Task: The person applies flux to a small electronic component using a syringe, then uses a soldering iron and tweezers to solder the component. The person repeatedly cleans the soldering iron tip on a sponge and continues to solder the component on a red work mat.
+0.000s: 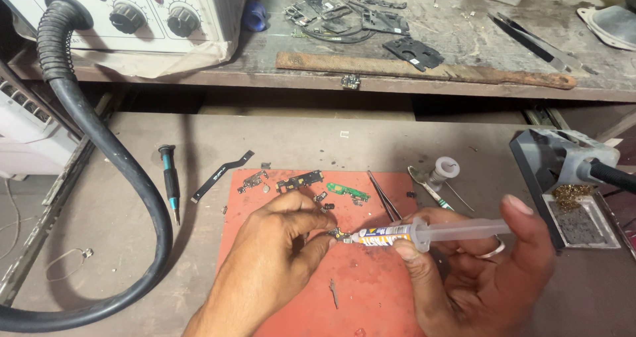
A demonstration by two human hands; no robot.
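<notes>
Two hands meet over the red mat (371,290): left hand (278,257) pinches a small part (340,233); right hand (483,271), at 3 o'clock, clasps the syringe (424,232), tip touching it; paste not visible yet.

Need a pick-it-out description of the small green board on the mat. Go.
Start at the red mat in the middle of the bench. Near its top edge, above the left hand and the syringe in the right hand, lies a row of small parts. The green board is the only bright green piece; its neighbours are dark or metallic.
</notes>
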